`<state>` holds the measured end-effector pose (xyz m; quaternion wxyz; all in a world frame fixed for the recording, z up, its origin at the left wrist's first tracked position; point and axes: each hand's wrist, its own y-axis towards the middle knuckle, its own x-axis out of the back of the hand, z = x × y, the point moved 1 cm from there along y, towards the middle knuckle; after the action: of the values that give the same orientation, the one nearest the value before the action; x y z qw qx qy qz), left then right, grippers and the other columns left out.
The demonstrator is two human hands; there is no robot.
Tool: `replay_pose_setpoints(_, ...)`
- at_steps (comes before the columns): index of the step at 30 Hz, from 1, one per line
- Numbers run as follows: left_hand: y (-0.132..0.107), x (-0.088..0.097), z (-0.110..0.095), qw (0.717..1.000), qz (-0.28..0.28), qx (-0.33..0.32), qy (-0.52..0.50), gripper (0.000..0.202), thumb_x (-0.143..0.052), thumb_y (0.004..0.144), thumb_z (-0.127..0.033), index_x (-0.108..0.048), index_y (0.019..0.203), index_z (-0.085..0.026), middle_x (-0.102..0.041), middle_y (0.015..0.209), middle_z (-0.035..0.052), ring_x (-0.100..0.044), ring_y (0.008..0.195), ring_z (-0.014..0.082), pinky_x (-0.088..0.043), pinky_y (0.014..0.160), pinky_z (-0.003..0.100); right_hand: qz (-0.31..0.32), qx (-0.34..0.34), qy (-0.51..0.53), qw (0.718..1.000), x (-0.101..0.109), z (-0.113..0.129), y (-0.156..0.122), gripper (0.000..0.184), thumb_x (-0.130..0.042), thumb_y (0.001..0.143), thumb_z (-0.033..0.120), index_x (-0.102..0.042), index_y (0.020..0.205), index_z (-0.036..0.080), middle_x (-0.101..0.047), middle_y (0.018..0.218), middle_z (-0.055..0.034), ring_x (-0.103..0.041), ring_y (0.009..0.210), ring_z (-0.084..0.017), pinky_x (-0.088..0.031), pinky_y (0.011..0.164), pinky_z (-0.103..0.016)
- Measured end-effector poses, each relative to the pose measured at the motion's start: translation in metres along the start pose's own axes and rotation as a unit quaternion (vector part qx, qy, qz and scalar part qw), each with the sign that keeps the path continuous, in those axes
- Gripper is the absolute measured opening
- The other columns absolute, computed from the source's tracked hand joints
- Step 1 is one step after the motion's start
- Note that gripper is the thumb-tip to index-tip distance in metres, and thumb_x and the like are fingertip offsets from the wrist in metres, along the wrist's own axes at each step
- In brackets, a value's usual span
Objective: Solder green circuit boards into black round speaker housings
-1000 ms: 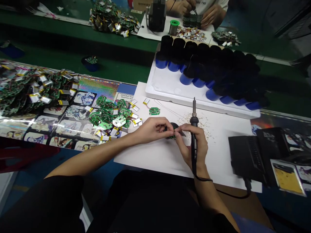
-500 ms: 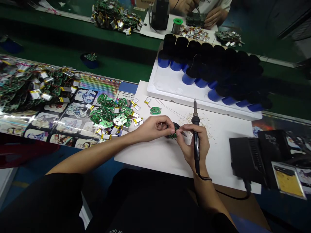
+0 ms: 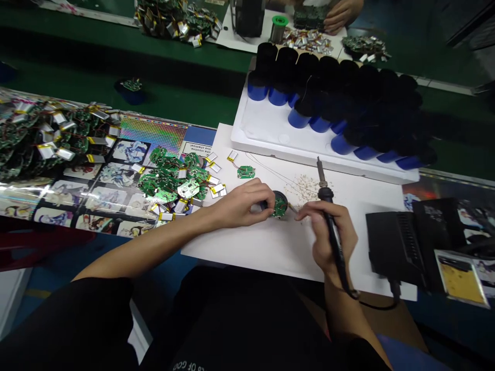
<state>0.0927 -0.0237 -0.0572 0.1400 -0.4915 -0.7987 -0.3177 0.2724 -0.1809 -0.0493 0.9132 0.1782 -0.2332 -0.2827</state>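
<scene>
My left hand pinches a round black disc carrying a green circuit board, resting it on the white sheet. My right hand is shut around the black handle of a soldering iron, whose tip points up and away from me. A small pale pointed item sticks out from my right fingertips, close to the board, but I cannot tell what it is. A loose green board lies just beyond my left hand, beside a heap of boards with small foil batteries.
Solder crumbs are scattered on the sheet. Behind it, a white foam tray holds rows of blue-and-black cylinders. A black soldering station stands to the right. Farther off, a co-worker's hand works beside a solder spool.
My right hand has moved rightward off the round board, uncovering it, and the iron now leans the other way. My left hand keeps its hold. The whole view has shifted slightly.
</scene>
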Motion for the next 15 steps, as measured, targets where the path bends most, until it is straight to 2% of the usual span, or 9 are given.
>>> replay_pose_setpoints(2, -0.001, -0.001, 0.002, 1.0, 0.013, -0.004, 0.006, 0.01, -0.059, 0.103, -0.019, -0.066, 0.096, -0.02, -0.074, 0.101, 0.0052, -0.064, 0.098, 0.0191, -0.049, 0.094, 0.034, -0.012, -0.034, 0.075, 0.997, 0.01, 0.003, 0.003, 0.03, -0.06, 0.104, 0.041, -0.064, 0.13, 0.026, -0.071, 0.075, 0.002, -0.068, 0.065, -0.019, -0.055, 0.064, -0.035)
replay_pose_setpoints(5, -0.001, -0.001, 0.003, 1.0, 0.015, 0.01, 0.005, 0.009, -0.059, 0.102, -0.018, -0.065, 0.095, -0.021, -0.074, 0.098, 0.0043, -0.065, 0.097, 0.0189, -0.049, 0.094, 0.034, -0.004, -0.081, 0.171, 0.982, 0.025, 0.003, 0.009, 0.042, -0.07, 0.096, 0.043, -0.06, 0.134, 0.029, -0.07, 0.074, 0.0035, -0.059, 0.052, -0.016, -0.042, 0.046, -0.028)
replay_pose_setpoints(8, 0.0, -0.001, 0.004, 1.0, 0.016, 0.018, -0.004, 0.008, -0.06, 0.1, -0.017, -0.065, 0.095, -0.021, -0.074, 0.099, 0.0043, -0.065, 0.097, 0.0189, -0.049, 0.094, 0.034, 0.004, -0.103, 0.155, 0.983, 0.036, -0.002, 0.01, 0.031, -0.08, 0.089, 0.036, -0.073, 0.117, 0.024, -0.073, 0.077, -0.0006, -0.059, 0.051, -0.015, -0.039, 0.04, -0.026)
replay_pose_setpoints(10, 0.0, -0.001, 0.004, 1.0, 0.016, 0.025, -0.009, 0.008, -0.061, 0.099, -0.017, -0.065, 0.094, -0.02, -0.074, 0.099, 0.0044, -0.066, 0.097, 0.0189, -0.049, 0.094, 0.034, -0.036, -0.093, 0.121, 0.988, 0.04, -0.006, 0.01, 0.024, -0.083, 0.087, 0.033, -0.08, 0.107, 0.021, -0.074, 0.075, -0.002, -0.06, 0.051, -0.014, -0.039, 0.039, -0.025)
replay_pose_setpoints(13, 0.001, -0.001, 0.005, 0.999, 0.017, 0.03, -0.016, 0.007, -0.061, 0.098, -0.016, -0.065, 0.093, -0.02, -0.074, 0.097, 0.0041, -0.065, 0.096, 0.0186, -0.049, 0.095, 0.034, -0.093, -0.055, 0.122, 0.987, 0.042, -0.008, 0.011, 0.016, -0.084, 0.087, 0.033, -0.084, 0.098, 0.021, -0.07, 0.067, -0.0008, -0.056, 0.046, -0.013, -0.035, 0.037, -0.025)
replay_pose_setpoints(15, 0.001, -0.001, 0.005, 0.999, 0.017, 0.03, -0.021, 0.008, -0.061, 0.098, -0.016, -0.065, 0.093, -0.02, -0.074, 0.096, 0.0039, -0.066, 0.095, 0.0185, -0.049, 0.095, 0.034, -0.079, -0.044, 0.139, 0.986, 0.043, -0.01, 0.012, 0.017, -0.082, 0.087, 0.036, -0.084, 0.093, 0.021, -0.068, 0.066, -0.0008, -0.055, 0.046, -0.013, -0.035, 0.038, -0.026)
